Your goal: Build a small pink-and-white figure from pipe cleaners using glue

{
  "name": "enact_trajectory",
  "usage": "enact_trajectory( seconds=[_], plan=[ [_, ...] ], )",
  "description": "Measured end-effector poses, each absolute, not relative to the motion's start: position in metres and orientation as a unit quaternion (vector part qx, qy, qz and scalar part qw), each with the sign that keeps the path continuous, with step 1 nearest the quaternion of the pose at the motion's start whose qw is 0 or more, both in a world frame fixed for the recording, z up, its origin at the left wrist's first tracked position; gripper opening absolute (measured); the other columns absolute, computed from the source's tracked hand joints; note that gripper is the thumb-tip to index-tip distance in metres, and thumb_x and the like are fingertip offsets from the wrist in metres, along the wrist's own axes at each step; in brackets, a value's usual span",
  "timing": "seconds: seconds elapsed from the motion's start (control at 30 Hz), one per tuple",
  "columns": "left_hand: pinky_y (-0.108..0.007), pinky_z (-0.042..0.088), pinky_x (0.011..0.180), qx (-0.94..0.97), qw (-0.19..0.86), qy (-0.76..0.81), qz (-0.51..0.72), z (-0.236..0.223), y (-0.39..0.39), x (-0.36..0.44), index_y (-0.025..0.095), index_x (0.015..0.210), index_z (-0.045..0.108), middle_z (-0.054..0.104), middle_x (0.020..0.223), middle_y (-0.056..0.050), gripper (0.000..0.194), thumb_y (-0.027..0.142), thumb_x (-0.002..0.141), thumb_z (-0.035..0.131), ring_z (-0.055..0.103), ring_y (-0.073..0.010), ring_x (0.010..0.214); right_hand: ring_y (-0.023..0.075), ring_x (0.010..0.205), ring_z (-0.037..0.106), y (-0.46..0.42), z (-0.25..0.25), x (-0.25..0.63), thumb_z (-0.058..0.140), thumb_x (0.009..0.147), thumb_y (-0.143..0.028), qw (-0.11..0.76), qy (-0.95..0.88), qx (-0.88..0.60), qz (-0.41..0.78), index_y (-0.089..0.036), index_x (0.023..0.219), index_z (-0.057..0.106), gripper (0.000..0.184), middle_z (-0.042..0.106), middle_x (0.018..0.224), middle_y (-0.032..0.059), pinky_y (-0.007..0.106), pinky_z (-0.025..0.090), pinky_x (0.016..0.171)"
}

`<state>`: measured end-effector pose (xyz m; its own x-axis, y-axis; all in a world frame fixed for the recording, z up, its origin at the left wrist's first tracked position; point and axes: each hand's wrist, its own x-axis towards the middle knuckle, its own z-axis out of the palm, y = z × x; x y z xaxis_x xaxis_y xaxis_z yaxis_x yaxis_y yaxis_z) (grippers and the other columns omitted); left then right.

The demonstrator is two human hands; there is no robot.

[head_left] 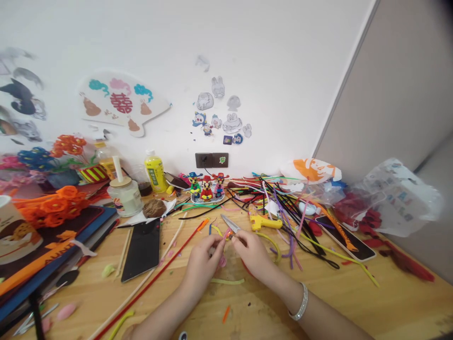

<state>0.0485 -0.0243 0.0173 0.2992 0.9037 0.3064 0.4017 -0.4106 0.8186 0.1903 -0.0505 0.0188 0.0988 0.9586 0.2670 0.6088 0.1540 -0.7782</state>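
A single ornament is worn: a bracelet (300,302) fastened around the right forearm (283,288), just above the wrist. It is made as a fairly broad, silvery-white band, and its surface is covered with small bright points by which light is thrown back in a glitter. A curved outline is followed by the band, its far side being hidden beneath the arm. The left forearm (173,302) is seen bare, as is the rest of the right one up to the picture's lower edge. The left grip (204,262) and the right grip (252,252) are both left ungloved, slim fingers being partly shown.
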Motion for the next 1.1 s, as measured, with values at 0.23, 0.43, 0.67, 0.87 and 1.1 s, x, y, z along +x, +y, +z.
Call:
enact_trajectory(
  seconds=[0.23, 0.43, 0.67, 0.87, 1.1],
  plan=[
    [-0.023, 0.04, 0.056, 0.749, 0.306, 0.442, 0.387, 0.0149, -0.0238, 0.0475, 0.017, 0.073, 0.062, 0.061, 0.062, -0.002, 0.022, 0.033, 0.077, 0.048, 0.056, -0.0159, 0.058, 0.0114, 0.054, 0.042, -0.0509, 0.0198, 0.19, 0.043, 0.077, -0.026, 0.407, -0.638, -0.623, 0.198, -0.017, 0.059, 0.052, 0.022, 0.049, 0.056, -0.0026, 0.021, 0.03, 0.051],
    [-0.022, 0.04, 0.054, 0.752, 0.311, 0.441, 0.379, 0.0149, -0.0246, 0.0478, 0.016, 0.075, 0.061, 0.06, 0.058, -0.001, 0.022, 0.033, 0.078, 0.047, 0.055, -0.0146, 0.054, 0.011, 0.054, 0.043, -0.0525, 0.0214, 0.1876, 0.043, 0.077, -0.026, 0.4, -0.643, -0.627, 0.183, -0.016, 0.061, 0.054, 0.022, 0.05, 0.056, -0.0026, 0.02, 0.028, 0.05],
    [-0.024, 0.042, 0.061, 0.764, 0.288, 0.439, 0.375, 0.0137, -0.0237, 0.0474, 0.017, 0.078, 0.062, 0.065, 0.067, -0.003, 0.023, 0.032, 0.079, 0.046, 0.058, -0.0163, 0.062, 0.011, 0.052, 0.042, -0.0524, 0.0219, 0.1892, 0.043, 0.078, -0.028, 0.391, -0.636, -0.644, 0.163, -0.017, 0.06, 0.052, 0.023, 0.049, 0.054, -0.0028, 0.021, 0.026, 0.049],
    [-0.025, 0.042, 0.06, 0.77, 0.275, 0.443, 0.369, 0.0145, -0.0241, 0.0475, 0.016, 0.076, 0.062, 0.063, 0.065, -0.003, 0.023, 0.032, 0.079, 0.046, 0.058, -0.0172, 0.063, 0.0107, 0.053, 0.042, -0.0536, 0.0238, 0.1883, 0.045, 0.076, -0.026, 0.374, -0.641, -0.653, 0.154, -0.016, 0.061, 0.055, 0.02, 0.05, 0.055, -0.0026, 0.021, 0.025, 0.049],
    [-0.023, 0.041, 0.054, 0.765, 0.289, 0.45, 0.36, 0.013, -0.0245, 0.048, 0.016, 0.076, 0.06, 0.061, 0.061, -0.003, 0.024, 0.034, 0.08, 0.044, 0.057, -0.0164, 0.057, 0.0097, 0.051, 0.04, -0.0549, 0.024, 0.1868, 0.045, 0.076, -0.027, 0.372, -0.649, -0.647, 0.149, -0.016, 0.062, 0.056, 0.02, 0.049, 0.054, -0.0031, 0.02, 0.024, 0.048]
  ],
)
